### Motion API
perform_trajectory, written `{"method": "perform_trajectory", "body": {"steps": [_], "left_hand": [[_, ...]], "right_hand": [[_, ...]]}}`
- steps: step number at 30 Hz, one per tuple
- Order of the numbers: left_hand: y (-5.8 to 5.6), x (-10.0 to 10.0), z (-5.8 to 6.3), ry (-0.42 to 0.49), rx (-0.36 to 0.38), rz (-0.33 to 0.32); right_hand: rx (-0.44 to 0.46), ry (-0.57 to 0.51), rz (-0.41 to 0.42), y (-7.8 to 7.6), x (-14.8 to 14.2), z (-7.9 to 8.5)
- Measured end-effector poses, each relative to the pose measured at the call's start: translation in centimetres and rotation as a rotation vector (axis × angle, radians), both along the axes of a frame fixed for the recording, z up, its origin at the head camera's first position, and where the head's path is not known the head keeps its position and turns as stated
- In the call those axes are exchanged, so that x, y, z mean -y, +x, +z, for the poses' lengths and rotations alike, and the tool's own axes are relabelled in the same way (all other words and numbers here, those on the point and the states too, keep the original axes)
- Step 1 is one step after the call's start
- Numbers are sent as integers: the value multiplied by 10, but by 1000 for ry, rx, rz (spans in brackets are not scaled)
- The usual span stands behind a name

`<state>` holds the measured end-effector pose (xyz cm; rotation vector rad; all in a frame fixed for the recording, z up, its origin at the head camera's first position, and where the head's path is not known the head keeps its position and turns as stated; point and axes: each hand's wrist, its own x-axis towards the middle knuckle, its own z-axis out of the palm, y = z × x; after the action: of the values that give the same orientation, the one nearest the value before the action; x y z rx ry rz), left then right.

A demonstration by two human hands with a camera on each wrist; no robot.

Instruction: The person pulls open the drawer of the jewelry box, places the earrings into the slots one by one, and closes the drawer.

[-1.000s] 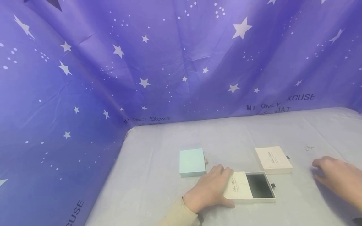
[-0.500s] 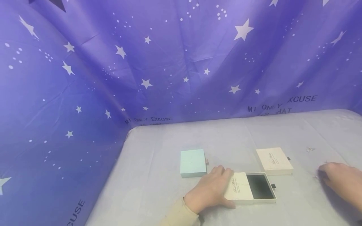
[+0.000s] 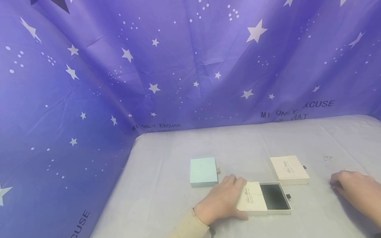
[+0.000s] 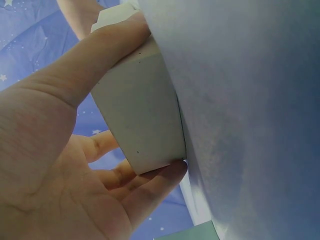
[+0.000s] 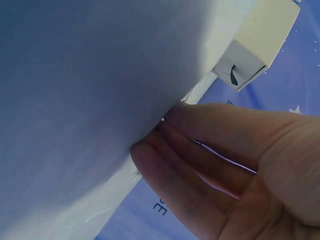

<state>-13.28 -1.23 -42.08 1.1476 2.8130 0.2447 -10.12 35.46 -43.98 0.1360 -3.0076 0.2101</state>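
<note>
My left hand grips the closed end of a cream slide-out gift box. Its drawer is pulled partway out to the right, showing a black lining and a black tab. In the left wrist view, thumb and fingers sit on opposite sides of the box. Farther right, my right hand has bent fingers, with the tips down at the tablecloth. A tiny pale glint shows by the thumb tip in the right wrist view; I cannot tell whether the fingers hold it. Small silvery pieces lie just beyond this hand.
A mint-green box with a pinkish tab stands left of the gripped box, near the left fingers. Behind the drawer is a second cream box, closed. Grey cloth covers the table, and a purple star-patterned curtain hangs behind.
My right hand shifted right, then back a little left, covering small silvery bits that showed beside its fingertips half a second ago. The left hand and the boxes stayed put.
</note>
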Motion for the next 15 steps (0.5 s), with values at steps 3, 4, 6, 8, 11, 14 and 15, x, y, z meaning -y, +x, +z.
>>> {"method": "perform_trajectory", "body": {"steps": [3,4,6,8,11,14,15], "left_hand": [[0,0,0,-1,-7,-2],[0,0,0,-1,-9,-2],[0,0,-1,-2,-12,-3],[0,0,-1,-3,-10,-2],[0,0,0,-6,-5,1],[0,0,0,-9,0,3],[0,0,1,-10,1,3]], "right_hand": [[-19,-14,30,-1,-2,-3],[-26,-23,41,-1,-3,-5],[-52,-38,65,-2,-4,-8],[-79,-51,83,-1,-4,-10],[-102,-51,91,0,0,-12],[-135,-47,113,2,3,-13],[-148,-44,125,2,5,-13]]}}
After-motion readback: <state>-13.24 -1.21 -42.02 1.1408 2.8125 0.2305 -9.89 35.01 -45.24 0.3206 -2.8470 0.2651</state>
